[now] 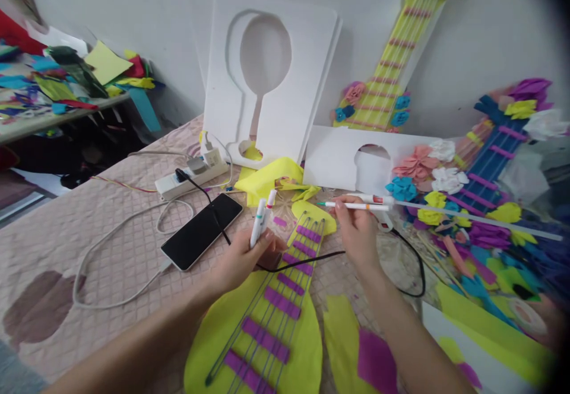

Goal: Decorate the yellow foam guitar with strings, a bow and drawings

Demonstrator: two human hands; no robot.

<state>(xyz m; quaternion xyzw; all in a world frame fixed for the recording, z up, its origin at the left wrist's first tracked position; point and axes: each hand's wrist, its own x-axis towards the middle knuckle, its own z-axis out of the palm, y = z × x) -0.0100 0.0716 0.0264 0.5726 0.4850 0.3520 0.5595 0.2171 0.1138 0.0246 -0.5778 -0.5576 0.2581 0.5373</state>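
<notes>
My left hand is closed round white markers, whose caps point up; one bears a green mark, another a pink one. Between the fingertips of my right hand is a slim white pen with a green tip pointing left. A second white pen with a red band lies just behind it; whether I grip that too, I cannot tell. Below both hands rests a yellow guitar-shaped piece with purple strips across it and dark lines running lengthwise like strings.
A black phone is plugged into a white cable, near a power strip. White boards with cut-outs lean on the wall beside a finished yellow paper guitar. Paper flowers and a blue guitar crowd the right. A black cable crosses the yellow piece.
</notes>
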